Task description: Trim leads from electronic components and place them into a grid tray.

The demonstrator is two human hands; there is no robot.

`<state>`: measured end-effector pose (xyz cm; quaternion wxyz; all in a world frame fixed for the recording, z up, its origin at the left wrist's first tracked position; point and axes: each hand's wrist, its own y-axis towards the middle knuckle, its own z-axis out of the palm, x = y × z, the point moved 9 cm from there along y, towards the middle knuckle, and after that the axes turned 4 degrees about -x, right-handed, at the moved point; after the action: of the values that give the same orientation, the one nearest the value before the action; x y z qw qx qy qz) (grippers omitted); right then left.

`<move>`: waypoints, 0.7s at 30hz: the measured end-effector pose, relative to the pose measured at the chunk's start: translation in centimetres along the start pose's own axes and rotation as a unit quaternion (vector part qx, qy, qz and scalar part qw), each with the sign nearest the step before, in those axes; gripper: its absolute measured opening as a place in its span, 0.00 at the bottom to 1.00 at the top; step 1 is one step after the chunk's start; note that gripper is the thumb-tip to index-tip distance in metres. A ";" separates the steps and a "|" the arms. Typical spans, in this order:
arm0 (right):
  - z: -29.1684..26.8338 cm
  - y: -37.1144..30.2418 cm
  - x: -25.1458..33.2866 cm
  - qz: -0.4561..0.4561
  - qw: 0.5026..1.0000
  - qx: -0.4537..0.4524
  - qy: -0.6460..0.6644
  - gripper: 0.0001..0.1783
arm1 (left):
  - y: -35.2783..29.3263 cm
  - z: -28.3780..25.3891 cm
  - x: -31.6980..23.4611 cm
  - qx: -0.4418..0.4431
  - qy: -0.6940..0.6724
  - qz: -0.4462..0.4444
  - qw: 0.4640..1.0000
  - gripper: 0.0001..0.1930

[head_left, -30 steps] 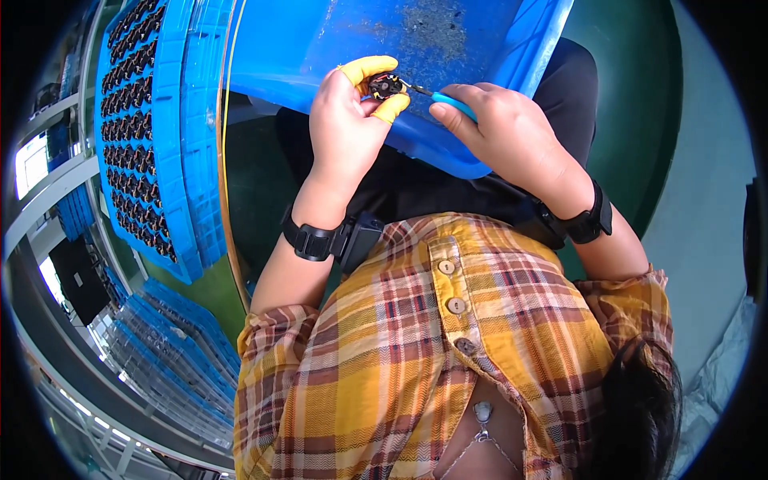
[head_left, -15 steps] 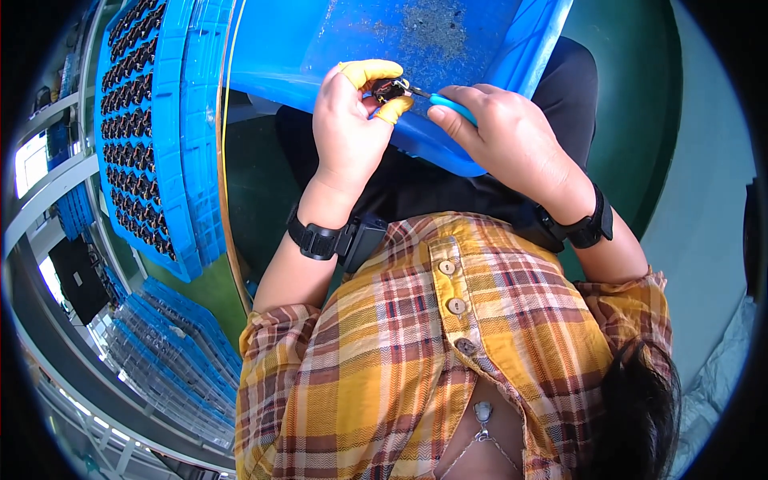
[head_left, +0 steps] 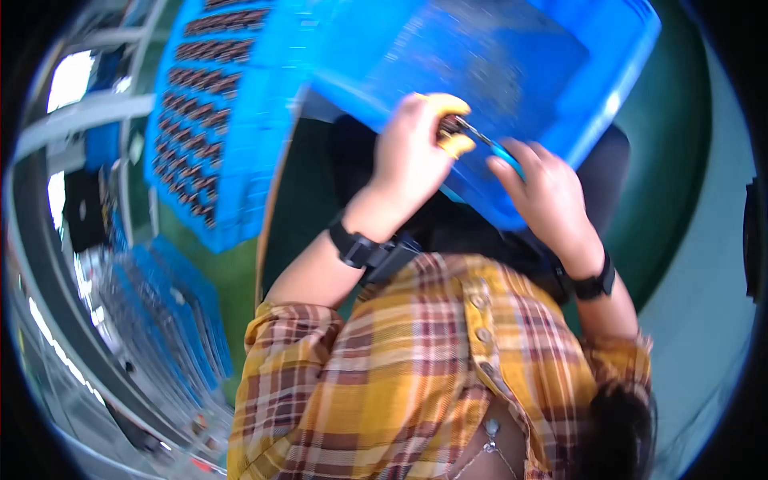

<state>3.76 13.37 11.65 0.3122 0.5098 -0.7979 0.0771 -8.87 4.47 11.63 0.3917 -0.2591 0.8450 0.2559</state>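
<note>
Yellow covers sit on the thumb and forefinger of my left hand (head_left: 410, 156), which pinches a small dark part (head_left: 450, 126) with brownish and light bits. Much of that part is hidden behind the fingertips. My right hand (head_left: 552, 192) is closed round a blue-handled tool (head_left: 510, 158) with a thin metal shaft. The shaft points left, its tip at the part; blur hides whether they touch. Both hands are over the near edge of a blue bin (head_left: 632, 60), whose floor carries grey debris.
At the left stands a blue tray (head_left: 240, 172) holding rows of similar dark parts (head_left: 196, 120). Below it, blue and clear trays (head_left: 172, 312) are stacked. Grey rails (head_left: 88, 120) run along the far left, and a pale floor strip (head_left: 696, 320) lies at the right.
The whole view has shifted, so the bin, tray and hands appear farther right, with more blur. Both hands keep their hold on the part and the tool.
</note>
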 end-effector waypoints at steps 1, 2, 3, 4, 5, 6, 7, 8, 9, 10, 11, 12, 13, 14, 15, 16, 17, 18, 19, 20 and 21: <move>0.5 -0.1 0.1 0.020 0.999 0.022 0.017 0.16 | -0.2 -1.1 -0.5 -0.001 0.029 0.013 1.000 0.20; 0.6 0.0 -0.5 0.041 0.999 0.030 0.017 0.17 | 0.1 -1.8 -1.0 -0.002 0.052 0.027 0.998 0.20; 0.9 0.2 -1.3 0.036 0.998 0.024 0.040 0.18 | 0.4 -2.5 -1.2 -0.001 0.038 0.018 0.999 0.20; 1.2 0.5 -1.3 0.018 0.999 0.020 0.048 0.18 | 0.4 -3.5 -1.7 0.002 0.025 0.005 1.000 0.21; 2.2 0.5 -1.9 0.019 0.999 0.022 0.043 0.17 | 0.3 -5.0 -2.9 0.008 0.043 0.015 0.999 0.20; 2.5 0.6 -2.3 0.019 0.999 0.019 0.047 0.18 | 0.2 -6.4 -4.0 -0.005 0.029 0.027 0.999 0.20; 3.5 0.7 -3.3 0.021 0.999 0.018 0.046 0.18 | 0.3 -8.0 -5.4 -0.029 0.054 0.067 0.996 0.20; 4.3 1.0 -4.0 0.012 0.999 0.011 0.045 0.18 | 0.4 -9.5 -6.6 -0.050 0.080 0.107 0.990 0.20; 5.4 0.9 -5.2 0.015 0.999 0.008 0.051 0.18 | 0.7 -10.8 -7.0 -0.053 0.129 0.123 0.983 0.20; 6.4 0.5 -6.2 0.019 0.998 0.006 0.056 0.18 | 0.9 -12.2 -7.2 -0.055 0.176 0.138 0.973 0.20; 7.6 -0.1 -7.7 0.028 0.998 0.009 0.049 0.19 | 1.4 -13.6 -4.8 -0.066 0.142 0.050 0.986 0.20; 8.6 -0.3 -8.5 0.033 0.998 0.015 0.047 0.19 | 2.0 -15.7 -2.4 -0.099 0.069 -0.026 0.992 0.21; 9.2 -0.3 -8.4 0.045 0.997 0.045 0.047 0.20 | 3.0 -17.4 -1.1 -0.127 -0.028 -0.003 0.992 0.20; 9.4 -0.3 -8.4 0.040 0.997 0.042 0.048 0.20 | 4.2 -19.6 1.7 -0.145 0.042 -0.109 0.983 0.18; 9.5 -0.3 -8.5 0.039 0.997 0.049 0.035 0.20 | 5.4 -21.7 3.1 -0.191 0.075 -0.126 0.971 0.18; 9.2 -0.2 -8.5 0.040 0.998 0.053 0.020 0.20 | 6.8 -23.6 4.4 -0.212 0.084 -0.145 0.963 0.18; 9.1 -0.2 -8.7 0.052 0.997 0.059 0.023 0.20 | 8.3 -25.0 5.7 -0.207 0.113 -0.165 0.958 0.18; 9.0 -0.1 -8.2 0.048 0.997 0.056 0.025 0.20 | 9.7 -26.8 7.5 -0.214 0.103 -0.141 0.961 0.19; 8.8 0.0 -8.2 0.057 0.996 0.061 0.024 0.20 | 11.2 -27.5 8.5 -0.212 0.109 -0.152 0.959 0.20; 8.9 0.0 -8.2 0.066 0.995 0.069 0.023 0.20 | 12.3 -28.3 9.5 -0.211 0.115 -0.165 0.957 0.20; 9.1 -0.1 -8.3 0.064 0.995 0.074 0.020 0.20 | 13.3 -29.0 10.5 -0.213 0.115 -0.163 0.957 0.20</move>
<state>2.33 15.63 -0.38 0.2841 0.4773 -0.8148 0.1659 -38.61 -6.66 22.63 0.2643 -0.4983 0.7565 0.3310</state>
